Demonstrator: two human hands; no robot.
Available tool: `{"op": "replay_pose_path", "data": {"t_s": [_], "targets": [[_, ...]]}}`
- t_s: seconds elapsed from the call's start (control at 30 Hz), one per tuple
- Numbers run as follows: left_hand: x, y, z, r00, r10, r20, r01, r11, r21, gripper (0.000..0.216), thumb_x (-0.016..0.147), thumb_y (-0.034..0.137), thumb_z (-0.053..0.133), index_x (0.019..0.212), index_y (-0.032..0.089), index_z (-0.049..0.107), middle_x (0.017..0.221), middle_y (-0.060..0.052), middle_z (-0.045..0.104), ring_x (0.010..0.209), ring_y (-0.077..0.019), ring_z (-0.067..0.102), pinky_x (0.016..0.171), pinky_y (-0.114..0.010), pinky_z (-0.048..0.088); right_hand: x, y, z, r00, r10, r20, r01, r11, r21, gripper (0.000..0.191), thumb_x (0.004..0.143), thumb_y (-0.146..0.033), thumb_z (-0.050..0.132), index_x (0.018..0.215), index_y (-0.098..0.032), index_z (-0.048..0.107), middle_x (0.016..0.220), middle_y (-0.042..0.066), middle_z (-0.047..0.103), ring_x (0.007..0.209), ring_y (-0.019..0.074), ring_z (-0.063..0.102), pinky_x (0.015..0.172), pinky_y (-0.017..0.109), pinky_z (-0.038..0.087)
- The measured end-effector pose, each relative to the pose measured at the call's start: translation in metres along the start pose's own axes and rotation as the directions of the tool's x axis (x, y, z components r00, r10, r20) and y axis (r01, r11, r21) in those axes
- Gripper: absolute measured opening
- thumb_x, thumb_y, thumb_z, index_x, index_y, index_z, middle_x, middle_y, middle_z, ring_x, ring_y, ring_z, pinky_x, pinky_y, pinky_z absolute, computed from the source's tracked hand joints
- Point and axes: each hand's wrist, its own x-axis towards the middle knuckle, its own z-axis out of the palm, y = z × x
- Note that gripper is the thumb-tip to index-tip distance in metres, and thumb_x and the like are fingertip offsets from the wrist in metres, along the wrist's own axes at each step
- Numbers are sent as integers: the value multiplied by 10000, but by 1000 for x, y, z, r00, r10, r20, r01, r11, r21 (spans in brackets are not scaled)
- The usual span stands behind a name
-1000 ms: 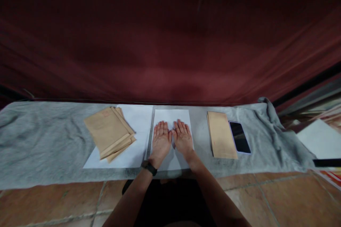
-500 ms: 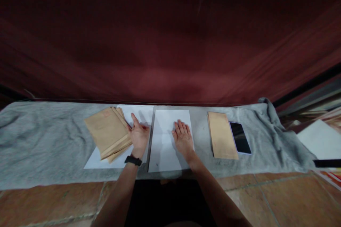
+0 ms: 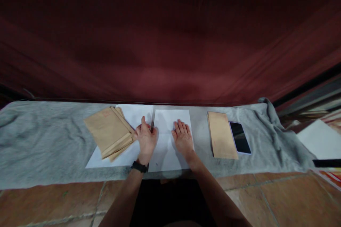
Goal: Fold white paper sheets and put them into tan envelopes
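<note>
My right hand (image 3: 183,139) lies flat, fingers spread, on a white sheet (image 3: 170,120) in the middle of the grey cloth. My left hand (image 3: 146,139) sits at that sheet's left edge, thumb up and fingers curled toward the edge. Its heel is close to the right corner of a fanned stack of brown envelopes (image 3: 108,130). Whether it grips anything is unclear. The envelopes rest on a second pile of white paper (image 3: 135,113). A black band is on my left wrist.
A neat stack of brown envelopes (image 3: 221,134) lies to the right, with a dark phone (image 3: 239,137) beside it. The grey cloth (image 3: 39,138) covers a long low surface. A dark red curtain hangs behind. Tiled floor lies in front.
My left hand left the middle sheet, reached over to the fanned envelopes, then came back right to the sheet's left edge with fingers curled. My right hand stayed flat.
</note>
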Motion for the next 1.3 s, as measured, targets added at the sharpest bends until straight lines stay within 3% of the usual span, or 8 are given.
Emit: {"op": "replay_pose_path", "data": {"t_s": [0.17,0.27,0.37,0.6,0.7,0.8,0.9,1.3], "targets": [[22,2,10,999,-15,41,16,1000,-19,807,801,192,549,1535,34,254,882,-86,734,1088,-311,652,1115,-537,321,0,0,0,1000,-3,-4,3,1000,4,519,1074,-386,328,1546,-177,372,1620,106,327,1506,260,287,1225,482,217],[37,2,16,999,23,47,-19,997,-76,959,798,224,587,1584,67,60,1229,-162,692,1336,-302,523,1202,-556,196,1,0,-1,1000,-3,0,3,1000,1,520,1072,-378,330,1549,-173,365,1619,107,329,1505,261,289,1226,485,215],[41,2,16,999,47,6,-46,993,-113,1041,807,311,636,1595,126,-19,1578,-201,385,1514,-325,255,1215,-603,136,1,0,-1,1000,-3,2,3,1000,-5,520,1073,-380,325,1545,-169,375,1618,104,333,1501,265,298,1229,478,211],[15,-2,20,987,160,7,-160,985,-70,728,904,241,507,1557,82,230,1555,-189,429,1510,-315,269,1233,-565,170,1,-1,-1,1000,0,-4,0,1000,7,525,1072,-386,325,1548,-170,369,1617,112,333,1502,260,295,1225,481,215],[-2,7,30,952,296,74,-290,954,-76,628,957,253,439,1544,93,288,1536,-163,467,1499,-276,308,1243,-515,204,1,-1,-2,1000,5,-7,-5,1000,11,526,1070,-386,324,1550,-174,366,1617,113,333,1502,261,296,1224,487,217],[-17,20,40,859,459,227,-451,888,-90,543,996,261,366,1528,151,364,1571,-116,431,1509,-247,289,1244,-493,229,1,-1,-4,1000,-3,11,3,1000,3,517,1068,-346,315,1552,-169,363,1621,112,323,1508,265,283,1225,484,213],[-25,30,48,803,490,339,-506,861,-49,513,1012,258,305,1498,153,432,1581,-106,414,1516,-238,271,1248,-491,219,1,0,-4,999,-17,38,17,1000,-9,510,1058,-276,306,1549,-153,368,1623,117,318,1515,261,266,1232,472,197],[-30,24,53,932,301,203,-326,940,104,610,1010,342,344,1545,50,314,1601,-200,332,1527,-281,216,1242,-503,219,-10,2,6,976,154,-154,-162,986,-38,582,1065,-351,273,1560,-47,295,1593,212,340,1477,305,338,1200,516,243]]}}
